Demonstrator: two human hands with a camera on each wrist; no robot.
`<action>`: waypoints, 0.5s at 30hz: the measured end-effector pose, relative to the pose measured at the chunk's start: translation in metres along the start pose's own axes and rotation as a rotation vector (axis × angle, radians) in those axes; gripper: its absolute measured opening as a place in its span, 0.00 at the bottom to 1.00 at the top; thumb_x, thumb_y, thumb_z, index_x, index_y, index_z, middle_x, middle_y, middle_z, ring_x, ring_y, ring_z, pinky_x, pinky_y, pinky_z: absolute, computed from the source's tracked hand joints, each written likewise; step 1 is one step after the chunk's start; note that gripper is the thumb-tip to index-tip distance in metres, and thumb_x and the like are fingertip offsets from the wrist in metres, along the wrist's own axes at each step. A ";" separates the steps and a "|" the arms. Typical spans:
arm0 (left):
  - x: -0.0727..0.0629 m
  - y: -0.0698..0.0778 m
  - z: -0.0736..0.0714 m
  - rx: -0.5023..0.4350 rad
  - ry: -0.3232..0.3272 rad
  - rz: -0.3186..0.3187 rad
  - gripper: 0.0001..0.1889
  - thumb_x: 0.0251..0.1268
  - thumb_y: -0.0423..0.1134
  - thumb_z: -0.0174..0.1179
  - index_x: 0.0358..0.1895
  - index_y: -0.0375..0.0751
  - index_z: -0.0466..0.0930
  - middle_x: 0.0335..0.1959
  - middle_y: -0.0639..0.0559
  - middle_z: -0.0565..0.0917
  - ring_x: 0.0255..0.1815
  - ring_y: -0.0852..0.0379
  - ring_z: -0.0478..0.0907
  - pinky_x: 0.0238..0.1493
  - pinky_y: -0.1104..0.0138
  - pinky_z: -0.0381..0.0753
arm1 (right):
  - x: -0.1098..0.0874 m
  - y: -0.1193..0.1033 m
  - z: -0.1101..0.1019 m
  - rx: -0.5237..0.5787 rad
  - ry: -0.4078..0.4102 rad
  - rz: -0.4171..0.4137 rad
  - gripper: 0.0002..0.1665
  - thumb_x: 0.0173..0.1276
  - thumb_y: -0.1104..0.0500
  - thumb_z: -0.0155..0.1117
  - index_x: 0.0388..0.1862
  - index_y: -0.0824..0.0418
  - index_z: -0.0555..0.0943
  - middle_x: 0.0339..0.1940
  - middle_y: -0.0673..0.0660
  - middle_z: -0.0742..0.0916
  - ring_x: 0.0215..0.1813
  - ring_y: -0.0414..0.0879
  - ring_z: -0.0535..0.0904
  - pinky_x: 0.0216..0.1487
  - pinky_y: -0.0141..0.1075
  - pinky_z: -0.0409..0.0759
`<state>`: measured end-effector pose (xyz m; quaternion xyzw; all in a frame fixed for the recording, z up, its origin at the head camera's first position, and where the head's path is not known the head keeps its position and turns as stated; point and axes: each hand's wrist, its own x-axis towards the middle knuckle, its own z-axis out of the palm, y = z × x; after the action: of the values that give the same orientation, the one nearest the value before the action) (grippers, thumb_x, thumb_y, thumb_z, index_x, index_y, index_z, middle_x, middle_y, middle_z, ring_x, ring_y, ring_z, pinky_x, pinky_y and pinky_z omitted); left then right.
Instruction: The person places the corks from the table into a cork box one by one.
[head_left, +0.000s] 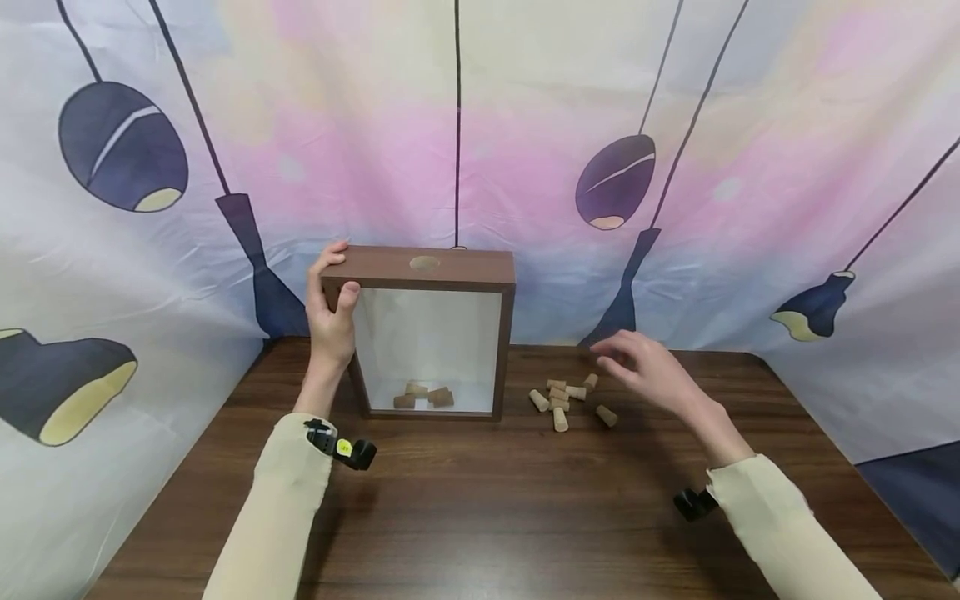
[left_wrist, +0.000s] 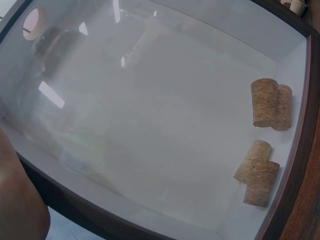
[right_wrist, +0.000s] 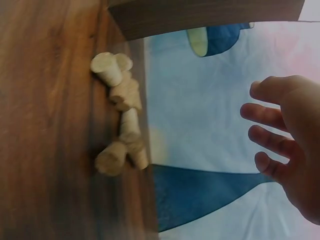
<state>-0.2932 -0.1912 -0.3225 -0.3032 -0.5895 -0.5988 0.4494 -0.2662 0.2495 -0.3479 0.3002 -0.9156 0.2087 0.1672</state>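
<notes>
A brown wooden shadow box point(head_left: 472, 267) with a clear front and a round hole point(head_left: 424, 262) in its top stands on the table. My left hand point(head_left: 330, 327) grips its upper left corner, thumb on the front, fingers over the top. Several corks point(head_left: 441, 397) lie at the bottom inside the box; the left wrist view shows two overlapping pairs, one cork point(left_wrist: 264, 102) being in the upper pair. To the right of the box is a loose pile of corks point(head_left: 558, 396). Above and just right of that pile hovers my right hand point(head_left: 656, 371), holding nothing, its fingers relaxed and apart.
The dark wood table point(head_left: 480, 500) extends toward me in front of the box. Behind it hangs a pastel cloth point(head_left: 540, 100) printed with dark lamps, close to the table's back edge. Each wrist wears a small black camera, such as the left one point(head_left: 363, 455).
</notes>
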 end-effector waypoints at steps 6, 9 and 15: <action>-0.001 -0.012 -0.004 0.024 0.003 0.016 0.36 0.71 0.56 0.58 0.57 0.20 0.64 0.67 0.27 0.67 0.74 0.47 0.62 0.74 0.59 0.56 | -0.015 0.007 0.011 0.006 -0.043 0.059 0.12 0.73 0.57 0.63 0.52 0.55 0.84 0.42 0.49 0.85 0.39 0.40 0.78 0.41 0.41 0.77; -0.002 -0.023 -0.007 0.037 0.010 0.024 0.36 0.70 0.58 0.58 0.57 0.23 0.65 0.67 0.33 0.69 0.75 0.47 0.62 0.74 0.59 0.55 | -0.022 0.012 0.016 0.005 -0.064 0.075 0.12 0.73 0.57 0.63 0.52 0.55 0.84 0.41 0.48 0.85 0.38 0.38 0.77 0.40 0.41 0.78; -0.003 -0.030 -0.009 0.032 0.009 0.028 0.37 0.68 0.60 0.59 0.58 0.25 0.66 0.68 0.35 0.70 0.75 0.46 0.62 0.75 0.58 0.55 | -0.035 0.023 0.027 0.005 -0.118 0.106 0.13 0.73 0.58 0.63 0.53 0.58 0.84 0.40 0.48 0.85 0.35 0.36 0.74 0.35 0.36 0.75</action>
<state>-0.3177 -0.2023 -0.3394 -0.3015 -0.5926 -0.5845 0.4651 -0.2589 0.2695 -0.3927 0.2633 -0.9381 0.2014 0.1008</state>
